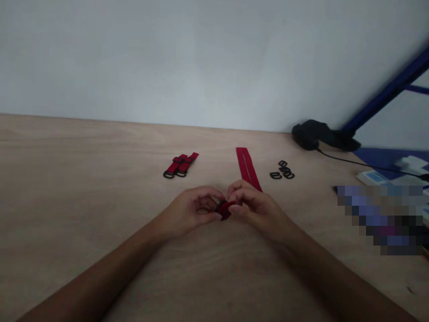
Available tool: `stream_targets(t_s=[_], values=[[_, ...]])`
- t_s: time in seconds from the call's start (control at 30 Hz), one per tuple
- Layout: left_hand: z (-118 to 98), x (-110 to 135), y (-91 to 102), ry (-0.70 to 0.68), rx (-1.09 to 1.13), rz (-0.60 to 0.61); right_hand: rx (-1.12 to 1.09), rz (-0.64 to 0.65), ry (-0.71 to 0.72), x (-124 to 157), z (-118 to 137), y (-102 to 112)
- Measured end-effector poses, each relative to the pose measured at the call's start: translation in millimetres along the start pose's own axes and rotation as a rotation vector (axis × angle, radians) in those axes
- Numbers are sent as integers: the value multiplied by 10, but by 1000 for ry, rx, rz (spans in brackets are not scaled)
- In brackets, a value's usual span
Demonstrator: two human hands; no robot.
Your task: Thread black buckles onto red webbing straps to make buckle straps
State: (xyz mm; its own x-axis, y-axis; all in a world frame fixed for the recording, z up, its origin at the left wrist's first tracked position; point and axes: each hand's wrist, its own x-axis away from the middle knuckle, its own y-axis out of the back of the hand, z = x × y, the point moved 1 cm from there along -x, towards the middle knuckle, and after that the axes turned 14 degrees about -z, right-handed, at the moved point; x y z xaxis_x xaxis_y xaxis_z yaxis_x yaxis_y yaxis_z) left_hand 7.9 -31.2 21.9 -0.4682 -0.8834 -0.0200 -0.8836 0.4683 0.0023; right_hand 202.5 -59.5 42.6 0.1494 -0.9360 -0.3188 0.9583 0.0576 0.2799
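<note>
Red webbing piece [224,211] with dark hardware sits pinched between the fingertips of left hand [191,212] and right hand [253,210], both half-closed for close control, over the wooden tabletop [100,147]. Buckled red straps [179,164], flat red strap [247,167] and loose black buckles [283,170] lie apart, apparently sorted by type.

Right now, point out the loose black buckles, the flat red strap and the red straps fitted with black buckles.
loose black buckles [282,170]: head view, on the middle of the small pile.
flat red strap [247,167]: head view, on its middle.
red straps fitted with black buckles [174,168]: head view, on the red webbing.
</note>
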Motion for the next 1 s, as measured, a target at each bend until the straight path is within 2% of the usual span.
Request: stream_targets(t_s=[0.13,0.23,0.33,0.47,0.6,0.67,0.87,1.0], values=[[-3,5,-7,-54,-70,-59,-123,-9,-192,1,-42,-37],[-14,8,-23,-119,-140,-88,-176,-95,-284,1,-75,-63],[-19,12,-37,-146,-199,-97,-167,-165,-317,4,-92,-90],[-46,7,-29,-168,-236,-64,-189,-177,-351,15,-109,-126],[-106,-13,19,-340,-445,-78,-201,-223,-327,20,-118,-142],[-121,-19,38,-390,-474,-82,-184,-226,-322,24,-114,-148],[-87,3,15,-193,-257,-72,-147,-221,-310,55,-99,-170],[-70,6,3,-154,-250,-73,-94,-240,-293,65,-105,-176]])
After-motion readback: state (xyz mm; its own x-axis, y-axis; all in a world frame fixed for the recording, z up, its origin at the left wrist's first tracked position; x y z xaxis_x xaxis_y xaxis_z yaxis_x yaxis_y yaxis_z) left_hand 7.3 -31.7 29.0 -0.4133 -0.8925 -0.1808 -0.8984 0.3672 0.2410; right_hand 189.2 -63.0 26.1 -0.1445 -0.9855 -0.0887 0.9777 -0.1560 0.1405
